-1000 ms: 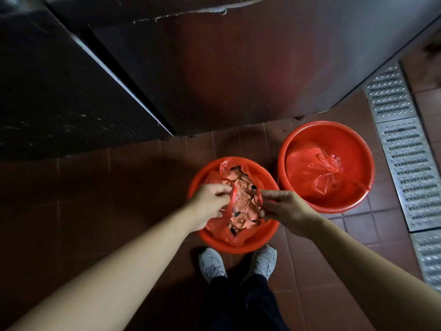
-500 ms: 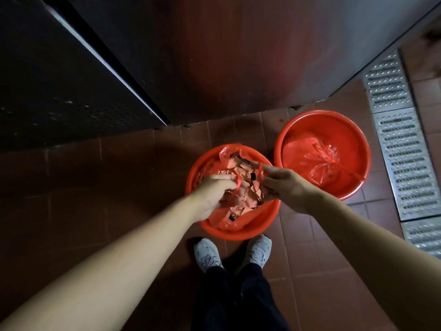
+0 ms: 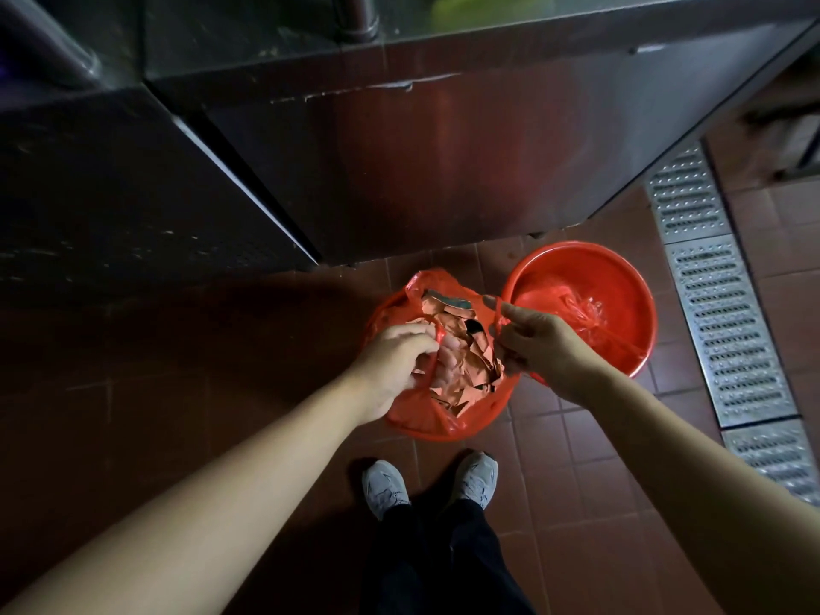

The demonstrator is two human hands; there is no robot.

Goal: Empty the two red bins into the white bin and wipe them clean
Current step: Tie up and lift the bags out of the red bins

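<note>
A: What is seen around the hands?

B: A dim floor of reddish tiles (image 3: pixel 572 441) is shown, with dark metal cabinets (image 3: pixel 443 162) beyond the hands and a drain grate (image 3: pixel 727 321) out past the right hand. White shoes (image 3: pixel 386 486) are seen below the wrists.

A: How are the hands set?

B: The left hand (image 3: pixel 395 361) is curled around the left edge of a red bag (image 3: pixel 426 281) lining the near red bin (image 3: pixel 488 415). A thin handle strip of that bag is pinched by the right hand (image 3: pixel 537 348). Both are closed on plastic, neither is spread.

A: And the task's things?

B: The near bin sits directly under and between the hands, its bag full of torn paper scraps (image 3: pixel 461 348). The second red bin (image 3: pixel 621 281) is just beyond the right hand, touching or nearly touching the first, with a crumpled red bag (image 3: pixel 581 312) left inside. No white bin is in view.

A: How much is judged done?

B: Very little. The first bag is only being gathered; nothing appears emptied, and no wiping cloth is seen. Both tippings and both wipes are judged outstanding
</note>
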